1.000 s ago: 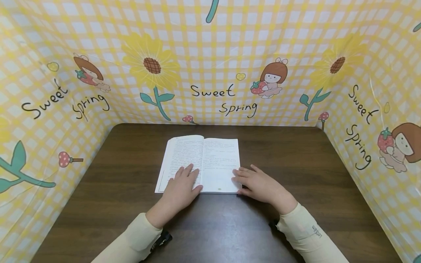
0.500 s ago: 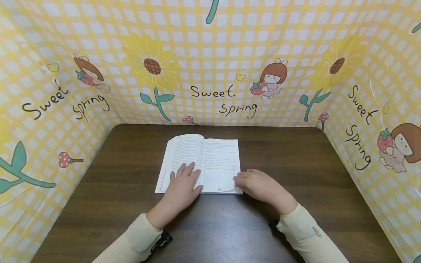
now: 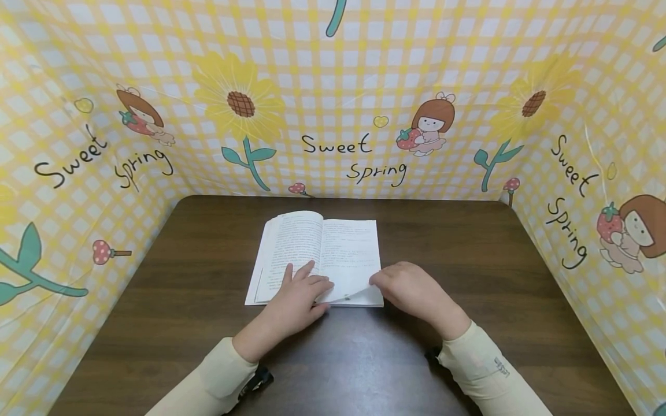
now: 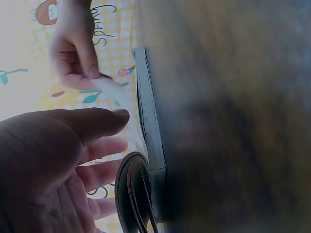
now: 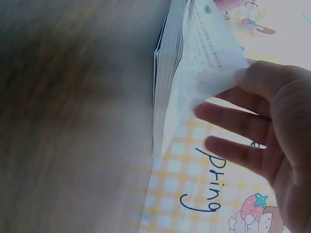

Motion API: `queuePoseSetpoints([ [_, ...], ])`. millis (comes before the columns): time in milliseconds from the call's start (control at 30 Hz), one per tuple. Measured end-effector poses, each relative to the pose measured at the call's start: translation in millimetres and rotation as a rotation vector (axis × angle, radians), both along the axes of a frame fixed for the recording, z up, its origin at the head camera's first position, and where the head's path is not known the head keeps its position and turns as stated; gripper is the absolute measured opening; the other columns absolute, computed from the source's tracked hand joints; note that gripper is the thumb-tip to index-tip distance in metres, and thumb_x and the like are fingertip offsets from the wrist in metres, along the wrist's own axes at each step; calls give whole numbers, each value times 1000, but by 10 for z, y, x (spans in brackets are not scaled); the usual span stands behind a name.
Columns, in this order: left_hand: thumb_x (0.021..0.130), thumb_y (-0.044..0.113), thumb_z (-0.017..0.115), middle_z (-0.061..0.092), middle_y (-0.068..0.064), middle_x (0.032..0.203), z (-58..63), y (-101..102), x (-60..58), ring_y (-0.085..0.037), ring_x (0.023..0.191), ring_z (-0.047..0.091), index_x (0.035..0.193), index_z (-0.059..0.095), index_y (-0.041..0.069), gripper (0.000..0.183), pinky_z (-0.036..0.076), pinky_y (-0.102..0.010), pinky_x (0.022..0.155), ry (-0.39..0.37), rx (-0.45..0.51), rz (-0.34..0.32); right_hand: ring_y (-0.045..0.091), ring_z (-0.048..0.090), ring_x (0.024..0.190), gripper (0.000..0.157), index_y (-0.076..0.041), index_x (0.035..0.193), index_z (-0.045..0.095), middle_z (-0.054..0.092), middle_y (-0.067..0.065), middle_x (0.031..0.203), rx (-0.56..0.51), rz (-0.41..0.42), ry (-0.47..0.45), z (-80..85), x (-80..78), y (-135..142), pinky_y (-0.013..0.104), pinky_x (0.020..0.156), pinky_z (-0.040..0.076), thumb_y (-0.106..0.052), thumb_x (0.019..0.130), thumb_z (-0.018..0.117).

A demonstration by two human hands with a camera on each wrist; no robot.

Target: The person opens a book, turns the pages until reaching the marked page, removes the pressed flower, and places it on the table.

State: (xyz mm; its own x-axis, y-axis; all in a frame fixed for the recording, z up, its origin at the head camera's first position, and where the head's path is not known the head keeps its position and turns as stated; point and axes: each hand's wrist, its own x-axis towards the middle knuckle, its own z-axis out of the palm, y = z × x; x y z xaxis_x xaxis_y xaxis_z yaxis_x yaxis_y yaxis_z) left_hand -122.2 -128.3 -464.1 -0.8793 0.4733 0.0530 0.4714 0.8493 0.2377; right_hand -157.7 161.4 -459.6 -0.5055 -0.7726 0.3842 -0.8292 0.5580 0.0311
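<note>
Book [image 3: 343, 245] lay open on the table [image 3: 452, 237], right in front of the person, with words too small to read. Its lower left part and some of its middle were hidden under the left hand [image 3: 293, 297]. That hand was wide, with its fingers spread, and it rested on the book. On the other side, the right hand [image 3: 411, 289] pinched the edge of a page [image 5: 214, 58] with its thumb and a finger. The page was lifted at its near corner, so a strip of paper showed under it. From above, the right thumb was hidden, but the right wrist view showed it. Much of the left wrist view was blurry. Both pale sleeves [image 3: 208, 372] were cut off at the bottom, and the black bands [image 3: 255, 381] by them were partly hidden. Yellow checked cloth [image 3: 333, 75] stood around the table's back and sides.
</note>
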Motion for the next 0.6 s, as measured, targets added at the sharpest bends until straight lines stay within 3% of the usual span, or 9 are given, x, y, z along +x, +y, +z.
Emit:
queuePoseSetpoints([
  [167, 91, 34, 78, 69, 0, 133, -12, -10, -10, -35, 149, 37, 130, 70, 20, 43, 18, -74, 116, 9, 2, -2, 14, 72, 97, 22, -16, 109, 74, 77, -6, 101, -30, 16, 89, 44, 13, -6, 33, 88, 55, -5, 90, 70],
  [333, 90, 30, 79, 72, 2, 128, -3, -7, -10, -32, 147, 42, 126, 72, 21, 38, 19, -75, 115, 42, 1, 29, 17, 73, 104, 26, -16, 114, 74, 78, -4, 107, -53, 39, 162, 84, 35, -20, 36, 92, 56, -7, 90, 74],
  [600, 94, 25, 73, 70, 0, 131, -5, -12, -13, -28, 143, 47, 134, 68, 20, 41, 25, -74, 114, 67, 1, 92, 24, 63, 125, 34, -14, 124, 69, 64, 3, 140, -142, -1, 162, 75, 8, -4, 43, 103, 51, -10, 91, 73],
])
